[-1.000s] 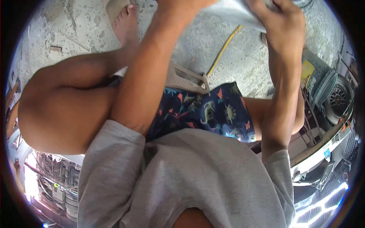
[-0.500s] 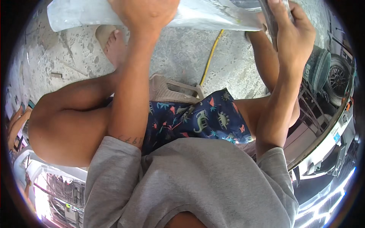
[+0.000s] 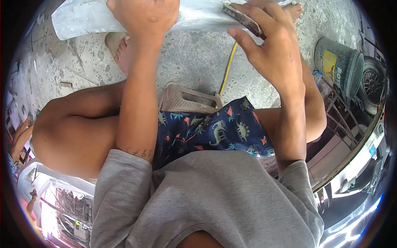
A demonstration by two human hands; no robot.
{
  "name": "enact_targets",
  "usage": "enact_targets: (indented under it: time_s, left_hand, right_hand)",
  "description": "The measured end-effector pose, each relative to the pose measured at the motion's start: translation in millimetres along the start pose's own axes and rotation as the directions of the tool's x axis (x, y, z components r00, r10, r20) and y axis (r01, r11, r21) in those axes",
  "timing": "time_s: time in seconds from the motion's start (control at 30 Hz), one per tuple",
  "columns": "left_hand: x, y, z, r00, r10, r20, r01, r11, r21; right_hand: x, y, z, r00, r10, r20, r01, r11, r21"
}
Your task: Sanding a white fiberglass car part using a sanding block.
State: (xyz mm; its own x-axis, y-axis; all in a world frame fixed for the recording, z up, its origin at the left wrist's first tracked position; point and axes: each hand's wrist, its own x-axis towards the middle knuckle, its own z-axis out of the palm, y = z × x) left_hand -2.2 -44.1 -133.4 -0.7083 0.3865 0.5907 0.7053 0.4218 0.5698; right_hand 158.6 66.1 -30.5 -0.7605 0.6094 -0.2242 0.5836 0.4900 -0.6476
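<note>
A long, smooth panel [image 3: 89, 20] in patchy grey-white lies across the top of the view, its far side cut off by the frame. My left hand [image 3: 145, 16] is closed on it left of the middle, the fingertips out of sight. Over the panel's right part, my right hand [image 3: 273, 45] holds a dark, worn sanding block [image 3: 244, 19] slantwise against the surface. Its fingers lie over the block, while the thumb sticks out below, apart from the panel.
Under me is a beige plastic stool [image 3: 171, 101], from which a yellow hose or cord [image 3: 228, 68] runs along the stained concrete floor [image 3: 186, 58]. To the right stand a dark bucket [image 3: 339, 66], a wheel [image 3: 373, 84] and a metal frame [image 3: 341, 113]. Another person's leg [image 3: 22, 142] shows far left.
My right hand has come left and turned, bringing the block from upright at the panel's right end to slantwise on its surface. The left hand and panel have shifted slightly.
</note>
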Motion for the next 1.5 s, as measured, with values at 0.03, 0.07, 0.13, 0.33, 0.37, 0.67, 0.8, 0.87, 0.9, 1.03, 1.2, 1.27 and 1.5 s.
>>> enact_targets:
  time_s: [0.03, 0.07, 0.13, 0.33, 0.37, 0.67, 0.8, 0.87, 0.9, 1.03, 1.2, 1.27, 1.5]
  left_hand:
    - [0, 1, 1, 1.0, 0.001, 0.0, -0.001, 1.0, -0.001]
    - [0, 2, 2, 1.0, 0.001, -0.003, -0.001, 1.0, -0.011]
    - [-1, 4, 4, 1.0, 0.001, -0.004, -0.002, 1.0, -0.02]
    - [-4, -7, 6, 0.999, 0.042, -0.029, -0.042, 0.999, 0.029]
    - [-4, -5, 4, 0.999, 0.034, -0.037, -0.034, 0.999, -0.013]
    - [-2, -3, 5, 0.999, 0.028, -0.023, -0.029, 0.999, -0.022]
    - [1, 2, 0, 1.0, 0.001, -0.031, -0.002, 1.0, -0.022]
    - [1, 2, 0, 1.0, 0.008, -0.018, -0.008, 1.0, -0.013]
    - [0, 1, 1, 1.0, 0.012, 0.008, -0.012, 1.0, -0.008]
    - [0, 3, 2, 1.0, 0.014, 0.009, -0.014, 1.0, -0.008]
    - [0, -2, 0, 1.0, 0.013, 0.006, -0.013, 1.0, 0.025]
    - [3, -1, 0, 0.999, 0.029, 0.028, -0.03, 0.998, 0.058]
    - [2, 0, -4, 0.999, -0.03, 0.023, 0.03, 1.0, -0.007]
  right_hand:
    - [-2, 2, -2, 0.998, -0.056, -0.005, 0.056, 0.998, -0.033]
    - [-4, 6, -4, 0.994, -0.112, -0.007, 0.112, 0.991, -0.067]
    - [2, 43, 0, 0.941, -0.325, -0.099, 0.305, 0.936, -0.178]
    - [7, 53, 11, 0.78, -0.583, -0.228, 0.549, 0.812, -0.197]
    - [5, 47, 16, 0.796, -0.568, -0.211, 0.531, 0.821, -0.209]
    - [-1, 42, 17, 0.847, -0.501, -0.177, 0.446, 0.852, -0.274]
    - [19, 35, 21, 0.792, -0.605, -0.076, 0.533, 0.748, -0.395]
    - [12, 45, 19, 0.79, -0.599, -0.13, 0.539, 0.78, -0.318]
    - [6, 51, 18, 0.796, -0.578, -0.179, 0.536, 0.811, -0.235]
    - [18, 46, 24, 0.839, -0.523, -0.152, 0.468, 0.834, -0.291]
    - [6, 44, 21, 0.817, -0.546, -0.183, 0.513, 0.835, -0.201]
    - [6, 45, 23, 0.831, -0.522, -0.192, 0.489, 0.851, -0.192]
    - [8, 45, 24, 0.806, -0.56, -0.191, 0.532, 0.827, -0.18]
